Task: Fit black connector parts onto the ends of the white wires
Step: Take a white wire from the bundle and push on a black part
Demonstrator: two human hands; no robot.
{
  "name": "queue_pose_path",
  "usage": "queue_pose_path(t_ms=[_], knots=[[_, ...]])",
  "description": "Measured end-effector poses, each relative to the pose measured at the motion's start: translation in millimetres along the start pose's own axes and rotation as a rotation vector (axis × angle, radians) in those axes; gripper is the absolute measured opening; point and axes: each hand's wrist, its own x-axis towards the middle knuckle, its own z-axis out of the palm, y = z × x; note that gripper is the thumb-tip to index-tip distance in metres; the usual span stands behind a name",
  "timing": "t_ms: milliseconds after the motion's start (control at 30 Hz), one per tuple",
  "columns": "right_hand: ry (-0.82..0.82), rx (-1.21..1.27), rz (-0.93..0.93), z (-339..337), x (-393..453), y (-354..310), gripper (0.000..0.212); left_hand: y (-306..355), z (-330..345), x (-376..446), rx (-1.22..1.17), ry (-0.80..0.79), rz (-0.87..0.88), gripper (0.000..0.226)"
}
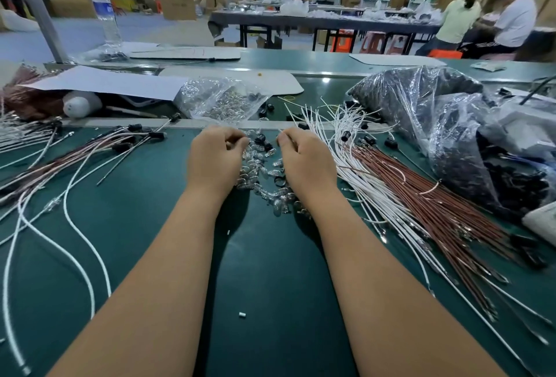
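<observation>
White wires (340, 147) lie beside glass bulbs (264, 175); both hands' fingers (231, 141) curled, contents unclear.

Both hands lay on the near table (156, 211), the left hand (215, 157) left of the right hand (304, 160), a heap of small bulbs (261, 178) between them. Bundled wires (391, 190) lay right of the right hand, a large plastic bag (436, 123) beyond them. Finished wires (75, 150) lay left, and a smaller bag (219, 99) lay far centre.
</observation>
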Motion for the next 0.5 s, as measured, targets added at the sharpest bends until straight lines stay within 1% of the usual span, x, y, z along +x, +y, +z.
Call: queue_pose_path(t_ms=[67, 133, 233, 300, 367, 500], knots=[[0.002, 0.049, -0.002, 2.0, 1.9, 0.4, 0.028, 3.7, 1.2, 0.1, -0.142, 0.024, -0.033, 0.012], [0.016, 0.088, -0.017, 3.2, 2.1, 0.7, 0.022, 6.5, 2.4, 0.5, -0.28, 0.023, -0.084, 0.016], [0.044, 0.117, -0.061, 2.7, 0.8, 0.6, 0.015, 9.0, 4.2, 1.3, -0.401, 0.012, -0.128, 0.014], [0.039, 0.108, -0.09, 2.1, -0.4, -0.7, 0.014, 9.0, 5.1, 1.4, -0.411, 0.009, -0.122, 0.012], [0.046, 0.085, -0.106, 1.7, -0.7, -1.6, 0.015, 7.7, 6.4, 2.0, -0.399, 0.0, -0.111, 0.014], [0.075, 0.021, -0.12, 0.8, -2.1, -1.8, 0.016, 6.7, 8.0, 2.0, -0.355, -0.033, -0.045, 0.026]])
